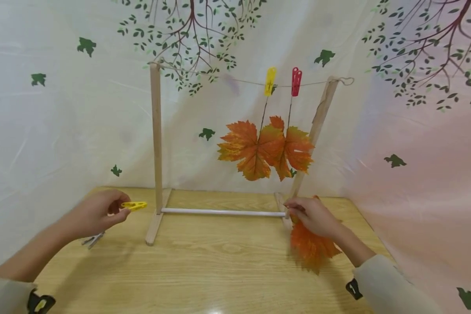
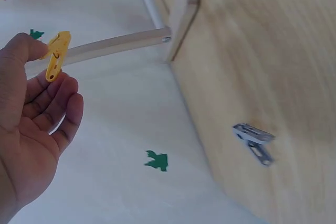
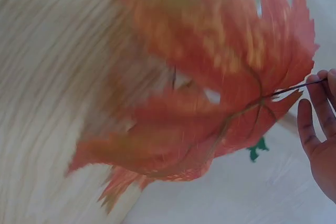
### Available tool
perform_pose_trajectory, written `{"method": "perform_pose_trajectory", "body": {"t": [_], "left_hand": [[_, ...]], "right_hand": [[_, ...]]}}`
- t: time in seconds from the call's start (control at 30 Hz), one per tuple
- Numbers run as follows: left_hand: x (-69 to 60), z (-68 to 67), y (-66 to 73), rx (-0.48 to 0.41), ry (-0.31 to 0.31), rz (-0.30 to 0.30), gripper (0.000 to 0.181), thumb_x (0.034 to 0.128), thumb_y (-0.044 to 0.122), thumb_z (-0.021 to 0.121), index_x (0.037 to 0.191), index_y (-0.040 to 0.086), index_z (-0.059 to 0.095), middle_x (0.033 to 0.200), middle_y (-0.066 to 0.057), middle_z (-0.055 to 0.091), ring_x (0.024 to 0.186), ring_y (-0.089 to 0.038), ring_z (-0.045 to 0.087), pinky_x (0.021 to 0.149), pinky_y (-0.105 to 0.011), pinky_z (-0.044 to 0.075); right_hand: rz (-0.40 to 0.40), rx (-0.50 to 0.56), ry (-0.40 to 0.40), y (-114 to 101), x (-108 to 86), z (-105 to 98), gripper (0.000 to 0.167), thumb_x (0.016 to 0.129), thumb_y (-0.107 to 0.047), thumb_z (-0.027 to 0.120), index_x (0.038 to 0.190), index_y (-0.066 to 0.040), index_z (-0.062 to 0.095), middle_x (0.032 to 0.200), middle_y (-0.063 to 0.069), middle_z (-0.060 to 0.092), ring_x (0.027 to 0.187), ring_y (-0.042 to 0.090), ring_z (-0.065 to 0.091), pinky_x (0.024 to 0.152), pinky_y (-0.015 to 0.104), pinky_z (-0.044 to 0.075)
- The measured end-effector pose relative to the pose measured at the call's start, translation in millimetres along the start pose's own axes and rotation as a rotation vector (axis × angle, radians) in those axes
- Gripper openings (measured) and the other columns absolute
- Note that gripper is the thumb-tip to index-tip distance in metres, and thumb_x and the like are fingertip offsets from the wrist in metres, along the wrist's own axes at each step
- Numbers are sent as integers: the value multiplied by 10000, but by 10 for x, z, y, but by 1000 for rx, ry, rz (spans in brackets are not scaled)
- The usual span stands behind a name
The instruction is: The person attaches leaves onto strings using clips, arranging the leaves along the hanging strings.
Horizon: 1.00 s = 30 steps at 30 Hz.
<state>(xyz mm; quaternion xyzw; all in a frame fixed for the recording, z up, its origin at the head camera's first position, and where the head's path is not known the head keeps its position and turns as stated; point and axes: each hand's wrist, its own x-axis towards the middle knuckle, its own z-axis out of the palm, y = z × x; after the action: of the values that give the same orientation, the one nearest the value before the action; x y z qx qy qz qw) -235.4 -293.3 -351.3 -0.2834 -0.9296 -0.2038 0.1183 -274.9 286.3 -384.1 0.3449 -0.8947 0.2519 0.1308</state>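
My left hand (image 1: 98, 213) pinches a yellow clothespin (image 1: 135, 206) between thumb and fingers, to the left of a wooden stand; the same clothespin (image 2: 58, 56) shows in the left wrist view. By the stand's right foot, my right hand (image 1: 315, 216) pinches the thin dark stem of an orange artificial leaf (image 1: 314, 248). This leaf (image 3: 241, 98) hangs partly blurred; whether another leaf lies behind it I cannot tell. Above, two orange leaves (image 1: 251, 150) hang by their stems from a string (image 1: 239, 80), held by a yellow clothespin (image 1: 270, 81) and a red clothespin (image 1: 296, 82).
The string runs between the stand's left post (image 1: 156, 139) and right post (image 1: 323, 109). A white rod (image 1: 223, 212) joins them low down. A grey clothespin (image 1: 93, 240) lies on the wooden table (image 1: 204, 270), near my left wrist. Behind hangs a cloth (image 1: 114, 100) with leaf prints.
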Motion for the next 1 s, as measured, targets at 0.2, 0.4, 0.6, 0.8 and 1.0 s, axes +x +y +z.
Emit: {"method": "perform_pose_trajectory", "body": {"t": [0.2, 0.4, 0.6, 0.8, 1.0], "left_hand": [[198, -164, 130, -41, 101, 60, 184, 934, 62, 733, 1114, 26, 720, 877, 85, 631, 734, -5, 598, 626, -246, 543], [408, -368, 284, -31, 173, 77, 206, 926, 105, 759, 1125, 54, 740, 880, 70, 654, 768, -36, 631, 680, -238, 559], [618, -550, 418, -132, 125, -2, 261, 934, 205, 777, 1137, 46, 733, 875, 1, 698, 752, -98, 663, 629, -235, 526], [782, -667, 575, -295, 111, -114, 280, 936, 235, 781, 1152, 67, 727, 940, -58, 706, 805, -200, 655, 655, -235, 522], [969, -740, 713, -297, 104, -124, 305, 950, 287, 763, 1182, 93, 723, 969, -55, 711, 855, -236, 681, 686, -247, 538]], "right_hand": [[26, 88, 57, -120, 146, 67, 179, 978, -36, 679, 1147, -46, 735, 957, 4, 753, 747, 105, 669, 658, 256, 565], [61, 168, 29, -236, 274, 111, 196, 1005, -78, 649, 1184, -45, 722, 971, -7, 741, 783, 84, 662, 683, 273, 569], [43, 170, 51, -343, 388, 123, 170, 1003, -76, 655, 1155, -60, 730, 945, -30, 747, 770, 78, 671, 671, 271, 566], [21, 200, 43, -504, 550, 123, 173, 1008, -91, 653, 1161, -66, 731, 962, -24, 743, 793, 133, 687, 691, 279, 572], [-18, 200, 36, -631, 710, 162, 179, 1013, -95, 646, 1168, -71, 733, 1011, -7, 746, 839, 82, 688, 724, 288, 579]]}}
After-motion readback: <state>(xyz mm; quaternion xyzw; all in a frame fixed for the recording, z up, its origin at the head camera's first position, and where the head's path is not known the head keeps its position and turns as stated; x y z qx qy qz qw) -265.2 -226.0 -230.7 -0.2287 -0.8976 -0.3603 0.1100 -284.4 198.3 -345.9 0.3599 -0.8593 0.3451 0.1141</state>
